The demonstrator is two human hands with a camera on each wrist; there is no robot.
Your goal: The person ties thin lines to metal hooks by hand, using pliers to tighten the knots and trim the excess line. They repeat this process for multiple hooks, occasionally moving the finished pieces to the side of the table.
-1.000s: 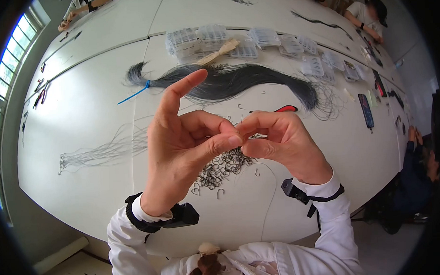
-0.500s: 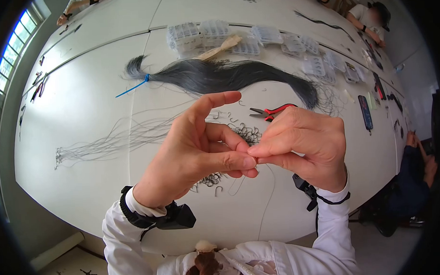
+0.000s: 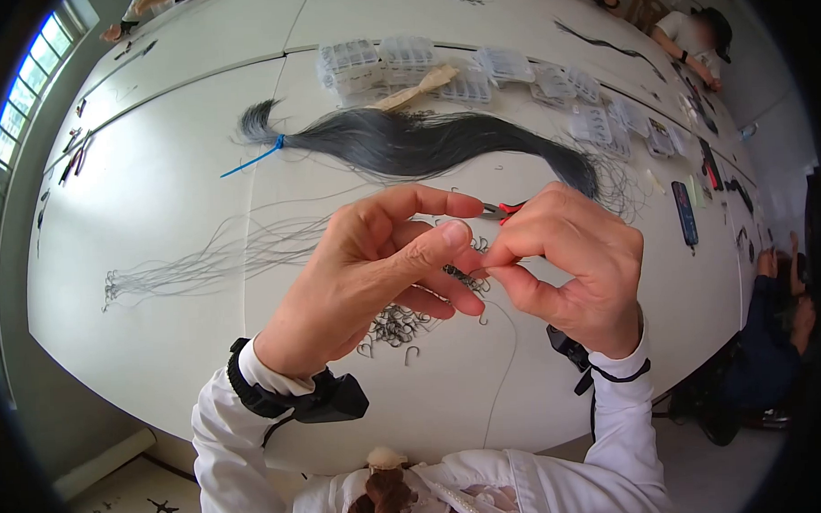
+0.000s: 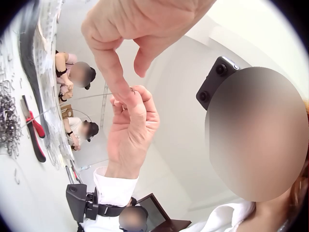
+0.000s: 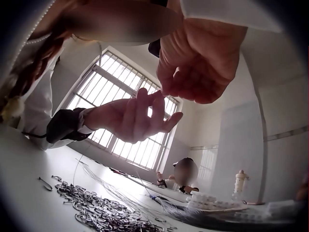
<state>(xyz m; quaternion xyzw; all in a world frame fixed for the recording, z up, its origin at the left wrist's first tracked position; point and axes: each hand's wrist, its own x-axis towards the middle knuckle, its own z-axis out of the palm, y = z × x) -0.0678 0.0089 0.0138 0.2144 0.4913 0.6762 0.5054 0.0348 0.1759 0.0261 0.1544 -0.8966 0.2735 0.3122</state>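
Observation:
Over the pile of fish hooks [image 3: 399, 327], both hands meet at their fingertips. The right hand [image 3: 578, 255] pinches a small dark fish hook [image 4: 133, 90] between thumb and forefinger; most of it is hidden by the fingers. The left hand [image 3: 357, 267] has its thumb raised away from its fingers, and its fingertips reach the right hand's pinch. A thin line [image 3: 501, 380] curves over the table below the hands. Red-handled pliers [image 4: 34, 126] lie beyond the pile, partly covered by the right hand in the head view.
A dark grey bundle of line [image 3: 407, 144] with a blue tie [image 3: 253, 160] lies across the table. Loose strands [image 3: 212, 263] with hooks [image 3: 111, 290] at their ends lie left. Clear plastic boxes [image 3: 349, 64] stand behind. A phone [image 3: 685, 212] lies right; other people sit around.
The joined hands have shifted right. The left thumb, pressed at the fingertips before, has lifted off. The right hand has turned and still pinches at the meeting point.

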